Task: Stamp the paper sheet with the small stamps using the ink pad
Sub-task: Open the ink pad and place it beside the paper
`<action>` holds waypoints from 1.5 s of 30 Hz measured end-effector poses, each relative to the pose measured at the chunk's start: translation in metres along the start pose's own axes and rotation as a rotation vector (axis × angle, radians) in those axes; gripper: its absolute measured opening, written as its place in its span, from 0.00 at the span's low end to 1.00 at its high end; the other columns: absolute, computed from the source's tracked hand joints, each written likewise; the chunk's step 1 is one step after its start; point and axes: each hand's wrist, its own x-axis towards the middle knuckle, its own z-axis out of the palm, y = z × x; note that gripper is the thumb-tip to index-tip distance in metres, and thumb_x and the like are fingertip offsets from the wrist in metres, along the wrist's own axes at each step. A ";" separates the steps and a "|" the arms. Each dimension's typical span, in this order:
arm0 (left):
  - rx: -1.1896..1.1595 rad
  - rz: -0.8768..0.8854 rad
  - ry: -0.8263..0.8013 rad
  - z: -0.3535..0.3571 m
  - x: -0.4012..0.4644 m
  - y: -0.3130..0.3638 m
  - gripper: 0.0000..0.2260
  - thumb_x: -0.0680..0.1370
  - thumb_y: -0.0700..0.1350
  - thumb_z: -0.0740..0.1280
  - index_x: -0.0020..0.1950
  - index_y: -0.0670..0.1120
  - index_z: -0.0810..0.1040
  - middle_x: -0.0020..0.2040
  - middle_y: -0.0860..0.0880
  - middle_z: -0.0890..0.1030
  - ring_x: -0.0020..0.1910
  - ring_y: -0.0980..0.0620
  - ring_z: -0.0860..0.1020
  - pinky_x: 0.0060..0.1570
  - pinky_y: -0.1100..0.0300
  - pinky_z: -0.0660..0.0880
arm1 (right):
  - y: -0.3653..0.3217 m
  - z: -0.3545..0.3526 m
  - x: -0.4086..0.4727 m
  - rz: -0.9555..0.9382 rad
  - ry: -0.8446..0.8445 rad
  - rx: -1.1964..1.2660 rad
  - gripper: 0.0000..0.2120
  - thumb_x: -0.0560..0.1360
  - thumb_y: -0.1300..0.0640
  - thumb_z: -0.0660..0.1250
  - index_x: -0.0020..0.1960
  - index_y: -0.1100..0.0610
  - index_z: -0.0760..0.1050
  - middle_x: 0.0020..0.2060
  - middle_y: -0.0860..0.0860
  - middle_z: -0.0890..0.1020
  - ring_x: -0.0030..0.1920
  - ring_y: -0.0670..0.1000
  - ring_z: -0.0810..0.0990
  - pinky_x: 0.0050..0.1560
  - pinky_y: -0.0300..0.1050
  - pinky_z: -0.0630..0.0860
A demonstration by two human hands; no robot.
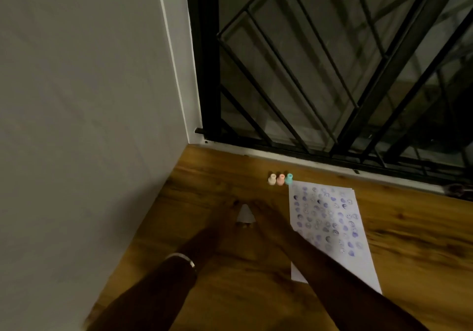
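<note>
Purple-stamped paper sheet lies flat, three pastel stamps upright by its far corner.

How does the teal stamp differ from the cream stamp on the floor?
Colour: the teal stamp is blue-green, while the cream stamp is pale beige.
Place: the teal stamp stands at the right end of the row, closest to the paper sheet; the cream stamp stands at the left end, farthest from it.
Shared: both stand upright on the wooden floor, similar in shape and size, and no hand touches them.
</note>
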 end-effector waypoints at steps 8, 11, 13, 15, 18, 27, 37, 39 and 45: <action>0.089 0.107 -0.106 0.014 -0.050 -0.016 0.31 0.80 0.52 0.62 0.78 0.45 0.52 0.79 0.44 0.52 0.77 0.47 0.54 0.74 0.56 0.53 | -0.002 0.026 -0.047 -0.138 0.073 -0.122 0.27 0.81 0.54 0.58 0.77 0.56 0.53 0.77 0.56 0.58 0.77 0.56 0.56 0.76 0.49 0.49; -0.007 0.112 -0.072 0.018 -0.062 -0.017 0.31 0.79 0.53 0.64 0.77 0.45 0.55 0.78 0.44 0.56 0.76 0.46 0.57 0.73 0.55 0.56 | -0.005 0.028 -0.056 -0.150 0.054 -0.113 0.31 0.79 0.50 0.61 0.77 0.56 0.53 0.77 0.57 0.58 0.76 0.58 0.57 0.76 0.49 0.52; -0.047 0.115 -0.045 0.019 -0.070 -0.017 0.31 0.79 0.53 0.64 0.77 0.45 0.57 0.78 0.44 0.58 0.76 0.46 0.60 0.73 0.54 0.58 | -0.008 0.026 -0.063 -0.153 0.034 -0.066 0.32 0.78 0.48 0.62 0.77 0.57 0.54 0.76 0.58 0.59 0.76 0.59 0.58 0.76 0.50 0.54; -0.076 0.102 -0.040 0.020 -0.074 -0.019 0.31 0.79 0.53 0.64 0.77 0.45 0.56 0.78 0.45 0.58 0.75 0.46 0.61 0.73 0.53 0.60 | -0.007 0.025 -0.066 -0.142 0.037 0.039 0.33 0.77 0.47 0.64 0.76 0.56 0.54 0.75 0.59 0.62 0.74 0.59 0.62 0.74 0.51 0.59; -0.130 0.099 -0.056 0.014 -0.074 -0.021 0.30 0.78 0.54 0.66 0.76 0.46 0.60 0.77 0.46 0.62 0.74 0.47 0.64 0.72 0.54 0.62 | -0.001 0.021 -0.065 -0.139 0.022 0.139 0.30 0.77 0.52 0.66 0.74 0.52 0.57 0.71 0.57 0.68 0.70 0.58 0.69 0.65 0.46 0.67; -0.254 0.088 -0.118 -0.014 -0.050 -0.024 0.17 0.77 0.56 0.67 0.63 0.51 0.78 0.61 0.50 0.80 0.59 0.52 0.78 0.53 0.65 0.69 | 0.009 -0.005 -0.045 -0.101 -0.104 0.345 0.13 0.80 0.55 0.62 0.63 0.53 0.75 0.59 0.52 0.80 0.57 0.48 0.78 0.57 0.43 0.75; -0.356 -0.085 -0.005 -0.015 -0.027 -0.017 0.16 0.81 0.52 0.62 0.56 0.41 0.81 0.56 0.42 0.82 0.57 0.44 0.79 0.56 0.55 0.72 | -0.004 -0.007 -0.021 0.053 0.105 0.422 0.11 0.81 0.54 0.58 0.55 0.58 0.75 0.52 0.56 0.81 0.52 0.53 0.79 0.52 0.44 0.74; -0.377 -0.131 0.016 -0.013 -0.026 -0.019 0.14 0.81 0.50 0.62 0.51 0.41 0.81 0.52 0.41 0.82 0.53 0.43 0.79 0.50 0.58 0.70 | -0.003 -0.003 -0.016 0.100 0.157 0.406 0.10 0.81 0.54 0.59 0.56 0.59 0.75 0.51 0.56 0.81 0.52 0.53 0.79 0.48 0.41 0.73; -0.383 -0.186 0.044 -0.007 -0.026 -0.022 0.11 0.79 0.47 0.65 0.55 0.41 0.80 0.53 0.41 0.81 0.55 0.43 0.78 0.49 0.59 0.68 | 0.002 0.012 -0.012 0.197 0.244 0.358 0.12 0.79 0.63 0.62 0.61 0.60 0.75 0.60 0.58 0.80 0.60 0.56 0.78 0.55 0.39 0.70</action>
